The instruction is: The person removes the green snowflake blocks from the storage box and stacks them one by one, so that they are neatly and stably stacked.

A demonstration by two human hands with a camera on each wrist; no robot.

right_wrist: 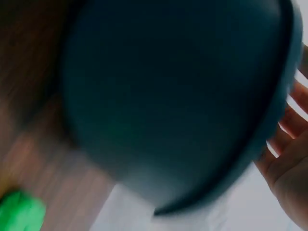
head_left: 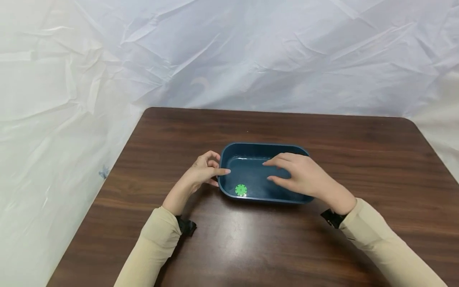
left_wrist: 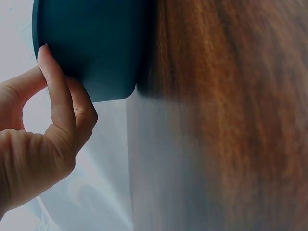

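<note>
A dark blue tray (head_left: 263, 169) sits at centre frame on a brown wooden table (head_left: 322, 135). The left hand (head_left: 204, 169) is at the tray's left end, thumb and fingertips pinching its rim. In the left wrist view one finger (left_wrist: 53, 91) lies along the outer wall while the other fingers curl behind it. The right hand (head_left: 305, 175) hangs over the tray's right half with fingers straight and slightly spread, holding nothing; whether it touches the floor of the tray cannot be told. A green toothed disc (head_left: 241, 189) lies inside, at the lower left of the tray against the near wall.

Assessment: the work in hand appears to be steadying the tray while reaching in. For good execution the left pinch should stay low on the rim, so the tray does not tip, and the right fingers should come down flat to the disc (a thin piece, likely hard to lift from a smooth floor).

The right wrist view is blurred. It shows the tray's underside (right_wrist: 168, 96), a green smear (right_wrist: 21, 211) at lower left and the palm (right_wrist: 288, 168) at right.
</note>
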